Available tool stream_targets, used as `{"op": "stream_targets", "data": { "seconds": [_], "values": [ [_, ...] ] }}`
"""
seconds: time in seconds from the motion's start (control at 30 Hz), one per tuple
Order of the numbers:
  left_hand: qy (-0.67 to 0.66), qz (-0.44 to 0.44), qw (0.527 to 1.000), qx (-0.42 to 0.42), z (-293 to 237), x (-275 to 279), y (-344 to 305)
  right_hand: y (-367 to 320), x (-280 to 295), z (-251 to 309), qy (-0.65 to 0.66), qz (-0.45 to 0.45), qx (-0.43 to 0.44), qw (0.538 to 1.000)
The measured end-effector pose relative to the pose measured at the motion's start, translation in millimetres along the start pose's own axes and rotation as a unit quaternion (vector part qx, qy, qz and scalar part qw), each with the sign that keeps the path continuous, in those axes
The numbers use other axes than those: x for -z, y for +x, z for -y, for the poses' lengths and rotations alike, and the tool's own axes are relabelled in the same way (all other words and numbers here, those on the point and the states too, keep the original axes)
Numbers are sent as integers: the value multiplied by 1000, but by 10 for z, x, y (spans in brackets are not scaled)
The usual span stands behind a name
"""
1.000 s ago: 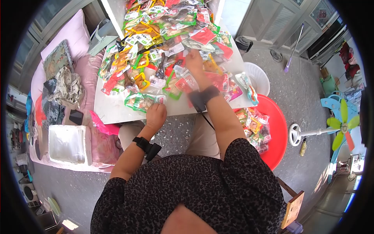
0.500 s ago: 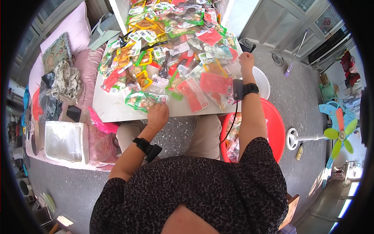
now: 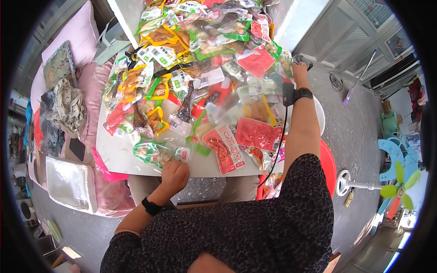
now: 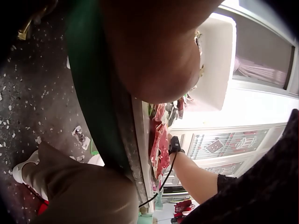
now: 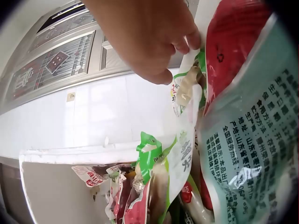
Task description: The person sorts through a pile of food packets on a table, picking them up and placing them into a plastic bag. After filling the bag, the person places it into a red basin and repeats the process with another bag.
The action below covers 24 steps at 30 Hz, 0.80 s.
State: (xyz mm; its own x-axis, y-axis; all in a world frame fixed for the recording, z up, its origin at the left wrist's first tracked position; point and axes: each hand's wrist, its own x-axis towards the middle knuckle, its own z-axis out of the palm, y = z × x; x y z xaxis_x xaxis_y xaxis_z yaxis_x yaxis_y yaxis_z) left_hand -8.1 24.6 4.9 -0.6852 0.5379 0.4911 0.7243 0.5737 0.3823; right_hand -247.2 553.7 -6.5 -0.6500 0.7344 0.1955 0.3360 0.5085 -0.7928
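Note:
My left hand (image 3: 175, 176) rests at the table's front edge, fingers loosely bent. Its knuckles are right beside a clear, green-edged food packet (image 3: 154, 152). In the left wrist view, only the underside of that hand (image 4: 156, 56) shows; its fingertips are hidden. My right hand (image 3: 299, 73) reaches to the table's right side. In the right wrist view, thumb and fingers are bent and apart, close over a green-topped packet (image 5: 187, 88) at the pile's edge. Two red packets (image 3: 225, 149) (image 3: 258, 134) lie on the near part of the table.
A pile of sealed food packets (image 3: 180, 59) covers the table (image 3: 118, 159) and reaches into a white foam box (image 3: 284, 18) behind. At the right, a red basin (image 3: 327, 166) stands below the table. A cable (image 3: 280, 154) trails from the right wrist camera.
My right hand has moved from the middle of the pile to the table's right edge, then further forward. The red packets now lie uncovered near the front. My left hand keeps beside the same packet.

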Motion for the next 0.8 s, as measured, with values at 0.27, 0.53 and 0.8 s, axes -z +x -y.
{"op": "stream_targets", "data": {
  "seconds": [0.27,0.53,0.8],
  "values": [
    [10,16,1000,-3,-12,34,55,-16,-98,353,-72,51,53,995],
    [17,-3,1000,-13,-26,34,63,244,-178,42,107,153,-86,979],
    [22,-9,1000,-19,1,5,3,-73,256,156,391,131,-91,906]
  ]
}}
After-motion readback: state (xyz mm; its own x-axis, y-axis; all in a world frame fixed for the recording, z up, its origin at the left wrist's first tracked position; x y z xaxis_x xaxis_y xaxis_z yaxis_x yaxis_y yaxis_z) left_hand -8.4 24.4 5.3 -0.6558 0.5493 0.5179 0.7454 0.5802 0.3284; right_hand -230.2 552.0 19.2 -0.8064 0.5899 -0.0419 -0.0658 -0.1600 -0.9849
